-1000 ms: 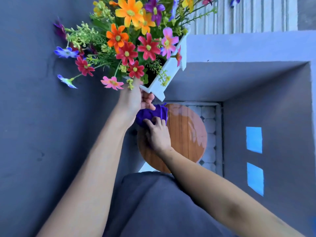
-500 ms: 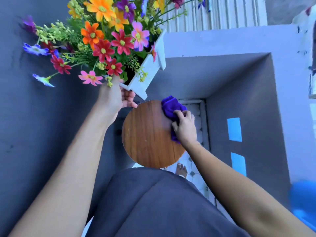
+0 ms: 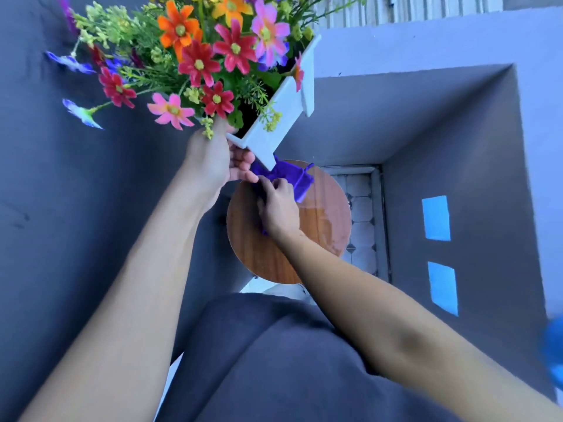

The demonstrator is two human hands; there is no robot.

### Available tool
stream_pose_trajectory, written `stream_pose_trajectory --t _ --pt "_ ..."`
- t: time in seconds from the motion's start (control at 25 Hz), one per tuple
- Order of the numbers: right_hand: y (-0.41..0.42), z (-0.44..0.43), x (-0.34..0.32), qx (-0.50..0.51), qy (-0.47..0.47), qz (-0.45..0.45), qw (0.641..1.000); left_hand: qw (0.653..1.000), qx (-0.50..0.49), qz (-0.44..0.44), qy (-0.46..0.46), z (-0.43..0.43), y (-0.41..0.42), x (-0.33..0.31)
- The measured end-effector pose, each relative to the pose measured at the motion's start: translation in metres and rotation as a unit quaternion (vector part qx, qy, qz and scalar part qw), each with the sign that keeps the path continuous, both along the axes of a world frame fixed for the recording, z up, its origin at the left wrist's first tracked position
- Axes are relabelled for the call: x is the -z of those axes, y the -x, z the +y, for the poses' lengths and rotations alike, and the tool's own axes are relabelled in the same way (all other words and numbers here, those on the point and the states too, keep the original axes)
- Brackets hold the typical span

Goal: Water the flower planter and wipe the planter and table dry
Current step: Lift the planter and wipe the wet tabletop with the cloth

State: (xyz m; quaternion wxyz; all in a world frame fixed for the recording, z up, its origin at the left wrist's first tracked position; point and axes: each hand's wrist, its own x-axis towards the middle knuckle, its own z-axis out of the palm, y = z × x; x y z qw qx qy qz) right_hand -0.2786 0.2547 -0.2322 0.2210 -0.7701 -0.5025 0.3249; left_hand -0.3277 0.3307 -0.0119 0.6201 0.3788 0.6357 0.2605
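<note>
The right hand (image 3: 278,205), clutching the purple cloth (image 3: 292,178), has swept from the round table's (image 3: 265,257) right edge to its far-left, beneath the white planter (image 3: 274,117) gripped aloft by the left hand (image 3: 213,159).

The left hand (image 3: 213,159) is gripping the near corner of the white planter (image 3: 274,117) full of bright flowers (image 3: 213,56), holding it tilted above the round wooden counter (image 3: 323,226). The right hand (image 3: 277,208) is pressing a purple cloth (image 3: 289,178) onto the counter's far edge, just below the planter; a wet patch (image 3: 329,226) is gleaming right of that hand.
</note>
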Motion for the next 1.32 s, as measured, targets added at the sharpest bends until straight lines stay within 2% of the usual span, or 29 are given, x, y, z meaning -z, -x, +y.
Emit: stream_pose_trajectory --t 0.2,0.4,0.48,0.72,0.92,1.16,1.32 --pt "0.073 -0.022 0.004 -0.064 -0.008 0.0 0.998 1.0 0.003 0.003 -0.001 -0.02 0.007 -0.001" --pt "0.06 -0.067 0.01 -0.057 -0.008 0.0 0.998 0.999 0.029 0.001 0.017 -0.046 0.019 0.006" --pt "0.034 -0.086 0.01 -0.028 -0.011 -0.012 0.999 0.999 0.041 0.004 0.027 -0.052 0.022 0.008" --pt "-0.067 -0.125 0.011 0.171 0.017 -0.055 0.984 0.998 0.067 0.001 0.017 -0.053 0.019 0.006" --pt "-0.049 -0.115 0.004 0.188 0.024 -0.041 0.981 0.997 0.07 -0.007 0.003 -0.051 0.025 0.002" --pt "0.05 -0.079 0.001 0.063 0.003 -0.005 0.998 0.998 0.067 -0.004 0.021 -0.049 0.026 0.004" --pt "0.09 -0.1 0.003 0.022 -0.002 -0.009 1.0 0.998 0.056 -0.006 0.017 -0.05 0.025 0.004"
